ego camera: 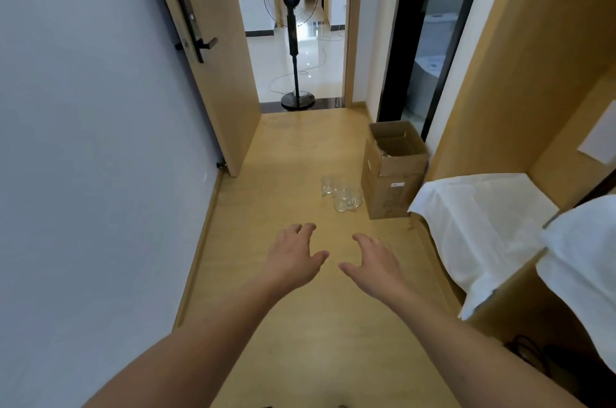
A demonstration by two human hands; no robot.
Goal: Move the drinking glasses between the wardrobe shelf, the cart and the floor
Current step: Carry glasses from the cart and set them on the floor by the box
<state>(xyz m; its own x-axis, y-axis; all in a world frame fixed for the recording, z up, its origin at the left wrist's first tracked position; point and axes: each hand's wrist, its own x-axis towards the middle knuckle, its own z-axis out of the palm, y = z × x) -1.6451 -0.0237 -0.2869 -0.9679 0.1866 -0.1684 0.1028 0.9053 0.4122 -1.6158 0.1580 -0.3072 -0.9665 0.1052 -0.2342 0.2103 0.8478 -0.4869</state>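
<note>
Fingers [305, 229] of my left hand [293, 257] are spread and slightly curled, palm down, gripping nothing; my right hand [371, 262] mirrors it just beside, fingers splayed, thumb pointing toward the left thumb, also empty. Both forearms reach out over the bare wooden floor [266, 324], the hands apart from each other and hovering above the boards.

Beyond my fingertips, well short of touching them, a small cluster of clear drinking glasses [341, 196] stands on the floor, packed close together. They sit just beside the left face of an open cardboard box [391, 171], which stands against the right-hand wall edge of the floor. A small pale label is stuck on the box's near face, but its writing is too small to read. Something clear shows inside the box; I cannot tell what.

To my right, a white cloth [480, 224] drapes over the edge of a wooden unit [533, 57], with a white paper sheet on its panel, blank as far as I can see.

At the floor's far edge an open door [213, 74] with a dark handle plate leans against the left wall, and a black pedestal fan [295, 41] stands in the doorway on glossy tiles.
</note>
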